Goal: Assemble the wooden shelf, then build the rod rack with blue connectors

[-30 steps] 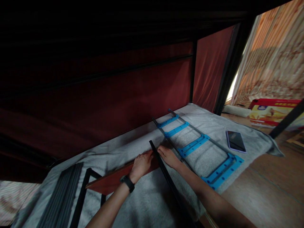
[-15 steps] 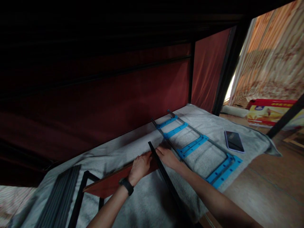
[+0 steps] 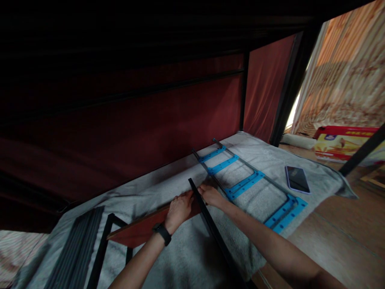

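A reddish-brown wooden board [image 3: 135, 232] lies between two black metal frame pieces, over the grey cloth. My left hand [image 3: 179, 208], with a dark watch on its wrist, is closed over the board's upper edge near its right end. Just across the black metal bar [image 3: 212, 224] is my right hand [image 3: 210, 195], its fingers bent in against the bar where the board meets it. Whatever those fingertips grip is hidden. At the board's left end stands a black angled frame [image 3: 101, 245].
A blue and grey ladder-like frame [image 3: 245, 184] lies right of my hands, with a phone [image 3: 297, 179] beyond it. Dark grey tubes [image 3: 75, 247] lie at left. Red panels [image 3: 180, 120] rise behind, and a red-yellow box [image 3: 343, 143] sits on the floor.
The view has shifted slightly. Both hands keep their places at the board and the bar, with little visible movement.
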`<state>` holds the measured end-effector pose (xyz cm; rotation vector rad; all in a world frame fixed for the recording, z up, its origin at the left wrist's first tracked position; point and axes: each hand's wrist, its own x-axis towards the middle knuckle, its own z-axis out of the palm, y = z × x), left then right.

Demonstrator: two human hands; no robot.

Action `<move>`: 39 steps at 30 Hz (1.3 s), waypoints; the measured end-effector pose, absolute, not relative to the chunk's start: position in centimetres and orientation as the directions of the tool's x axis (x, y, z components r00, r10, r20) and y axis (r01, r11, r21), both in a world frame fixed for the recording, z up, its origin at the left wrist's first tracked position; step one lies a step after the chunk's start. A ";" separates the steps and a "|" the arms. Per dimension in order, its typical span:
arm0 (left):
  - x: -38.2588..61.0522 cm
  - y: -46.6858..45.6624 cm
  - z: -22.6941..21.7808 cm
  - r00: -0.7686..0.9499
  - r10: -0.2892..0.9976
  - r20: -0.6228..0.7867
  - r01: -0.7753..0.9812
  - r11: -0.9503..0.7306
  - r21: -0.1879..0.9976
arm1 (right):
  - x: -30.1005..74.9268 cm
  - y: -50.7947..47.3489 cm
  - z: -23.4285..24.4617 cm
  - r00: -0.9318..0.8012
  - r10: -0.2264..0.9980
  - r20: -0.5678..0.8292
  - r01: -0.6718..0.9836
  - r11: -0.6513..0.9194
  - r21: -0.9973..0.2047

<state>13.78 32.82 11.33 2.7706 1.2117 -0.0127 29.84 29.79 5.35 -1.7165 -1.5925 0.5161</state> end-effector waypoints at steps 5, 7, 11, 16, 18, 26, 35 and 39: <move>13.5 32.8 11.7 0.708 0.704 -0.045 0.703 -0.699 0.129 | 30.4 29.4 6.3 0.100 0.974 0.204 0.680 0.082 -0.729; 13.3 32.9 11.7 0.716 0.697 -0.048 0.695 -0.703 0.152 | 30.6 28.7 6.3 0.086 0.972 0.219 0.659 0.110 -0.744; 13.1 33.0 11.5 0.720 0.692 -0.049 0.688 -0.703 0.182 | 30.5 27.6 5.7 0.063 0.954 0.293 0.624 0.191 -0.758; 13.3 32.9 11.4 0.715 0.696 -0.065 0.697 -0.705 0.129 | 30.1 28.4 5.3 0.129 0.969 0.211 0.550 0.107 -0.828; 13.4 32.7 11.3 0.707 0.706 -0.049 0.706 -0.700 0.106 | 30.2 29.1 5.4 0.135 0.986 0.102 0.517 0.018 -0.856; 13.5 32.5 11.7 0.709 0.704 -0.049 0.703 -0.700 0.126 | 31.5 31.0 6.6 0.009 1.000 -0.017 0.560 -0.019 -0.828; 13.4 32.9 11.2 0.683 0.728 -0.059 0.727 -0.670 0.151 | 31.0 27.4 5.5 -0.050 0.949 0.311 0.711 0.253 -0.657; 13.3 33.1 10.8 0.688 0.724 -0.044 0.723 -0.679 0.130 | 31.5 28.2 5.5 -0.039 0.973 0.229 0.598 0.207 -0.774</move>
